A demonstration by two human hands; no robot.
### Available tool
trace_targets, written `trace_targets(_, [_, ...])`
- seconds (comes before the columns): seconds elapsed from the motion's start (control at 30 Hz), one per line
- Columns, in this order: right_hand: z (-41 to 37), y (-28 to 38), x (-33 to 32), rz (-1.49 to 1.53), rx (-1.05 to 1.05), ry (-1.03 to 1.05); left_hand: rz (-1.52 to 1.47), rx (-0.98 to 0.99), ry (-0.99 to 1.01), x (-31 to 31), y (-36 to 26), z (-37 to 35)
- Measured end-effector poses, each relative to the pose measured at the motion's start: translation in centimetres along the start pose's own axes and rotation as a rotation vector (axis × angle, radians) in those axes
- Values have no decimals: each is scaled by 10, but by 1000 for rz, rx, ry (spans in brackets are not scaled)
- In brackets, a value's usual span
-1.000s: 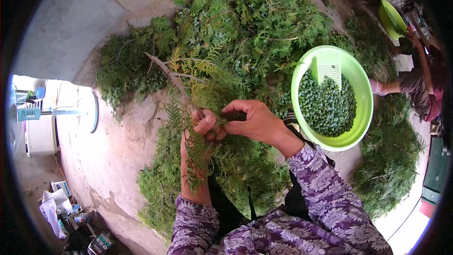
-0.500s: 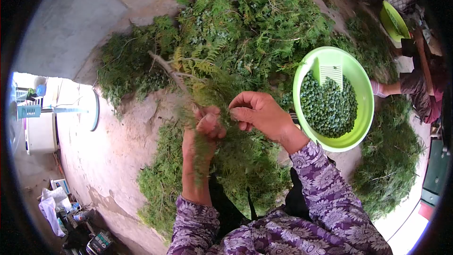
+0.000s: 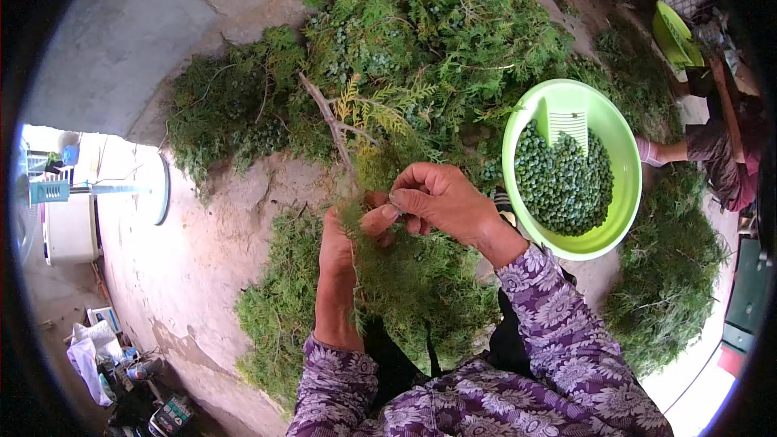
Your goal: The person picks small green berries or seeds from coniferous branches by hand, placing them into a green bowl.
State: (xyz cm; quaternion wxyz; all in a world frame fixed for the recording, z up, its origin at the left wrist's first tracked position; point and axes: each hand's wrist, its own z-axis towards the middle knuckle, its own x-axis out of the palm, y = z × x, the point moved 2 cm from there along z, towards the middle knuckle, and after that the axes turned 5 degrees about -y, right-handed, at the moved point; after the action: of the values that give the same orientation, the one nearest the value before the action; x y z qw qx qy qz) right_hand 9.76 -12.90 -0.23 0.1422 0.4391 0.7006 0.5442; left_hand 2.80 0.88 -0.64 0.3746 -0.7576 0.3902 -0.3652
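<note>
A leafy evergreen branch [image 3: 329, 116] with a bare woody stem and some yellowed sprays is gripped by my left hand [image 3: 342, 241]. Its stem points up and away, and green sprays hang down past my left wrist. My right hand [image 3: 449, 204] is closed in a pinch at the left fingertips; whatever lies between its fingers is too small to make out. To the right of my right hand stands a light green basin [image 3: 630, 170] with a ridged washboard panel, partly filled with small green seed cones [image 3: 562, 186].
Cut evergreen branches [image 3: 486, 40] form a heap in front, and more greenery [image 3: 279, 307] lies around my legs. At the right, a person's leg [image 3: 668, 151] is beside further cuttings, below another green basin [image 3: 676, 39]. Assorted clutter [image 3: 137, 368] sits at lower left.
The branch has swung, its stem tip shifting right and toward me. My left hand has turned and come closer to my right hand, which stays pinched in nearly the same place.
</note>
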Motion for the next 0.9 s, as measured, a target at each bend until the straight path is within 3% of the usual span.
trace_targets(0.13, [-1,1,-2,-3,3,7,-28,-18,-22,-3,2,-1])
trace_targets(0.2, [-1,1,-3,277,66,113,-79,-67,58,-4,1,-1])
trace_targets(0.23, [-2,1,-7,277,65,114,-79,-67,57,-4,0,-1])
trace_targets(0.3, [-2,1,-10,538,79,246,-266,-19,129,-1,-2,-3])
trace_targets(0.4, [-5,3,-11,755,66,212,-392,-48,205,-7,3,5])
trace_targets(0.53, [-5,4,-10,738,116,154,-404,-28,206,3,-4,-1])
trace_targets(0.6, [-1,-3,-8,695,84,160,-293,-16,3,8,-6,-5])
trace_targets(0.63, [0,-4,-6,696,85,160,-293,-17,3,5,-3,-3])
trace_targets(0.7, [2,-6,-6,419,18,-8,-176,-26,1,3,1,2])
trace_targets(0.73, [1,-5,-5,419,18,-8,-158,26,-12,5,0,0])
trace_targets(0.8, [-1,0,-4,96,-75,-57,-61,4,11,5,-3,0])
trace_targets(0.9, [-2,2,-1,83,-43,-60,52,-38,7,9,-2,0])
